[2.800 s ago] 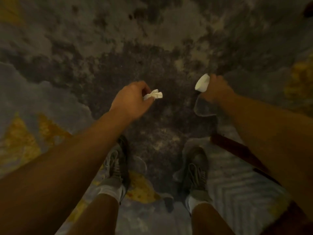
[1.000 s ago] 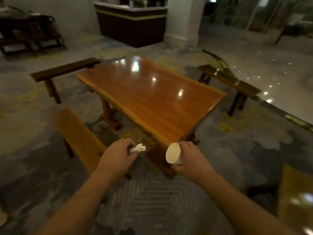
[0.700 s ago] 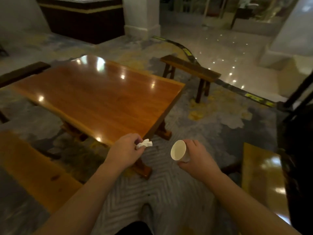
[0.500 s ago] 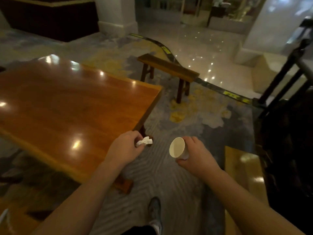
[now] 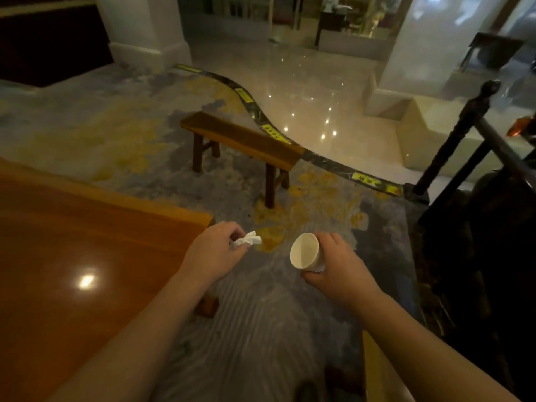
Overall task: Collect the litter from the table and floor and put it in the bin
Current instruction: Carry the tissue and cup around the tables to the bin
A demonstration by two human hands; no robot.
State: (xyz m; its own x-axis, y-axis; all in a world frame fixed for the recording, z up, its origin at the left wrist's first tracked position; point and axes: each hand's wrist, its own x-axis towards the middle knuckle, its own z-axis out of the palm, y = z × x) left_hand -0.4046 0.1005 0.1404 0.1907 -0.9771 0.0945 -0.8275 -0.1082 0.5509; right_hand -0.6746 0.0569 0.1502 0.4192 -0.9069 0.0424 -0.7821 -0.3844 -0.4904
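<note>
My left hand [image 5: 213,252] pinches a small crumpled white tissue [image 5: 248,239] between thumb and fingers, just off the corner of the polished wooden table [image 5: 72,242]. My right hand [image 5: 338,268] grips a white paper cup [image 5: 306,251] tipped on its side, its open mouth facing left toward the tissue. Both hands hover over the grey patterned carpet, about a hand's width apart. No bin is in view.
A wooden bench [image 5: 243,142] stands ahead on the carpet, beside a dark curved floor strip [image 5: 290,140] with yellow labels. A dark wooden railing [image 5: 452,146] rises at the right. A white pillar [image 5: 145,27] stands at the back left. Another bench edge [image 5: 377,367] shows at bottom right.
The view has swung from the floor up and then rightward past the table. Both hands keep the same hold on the tissue and the cup throughout.
</note>
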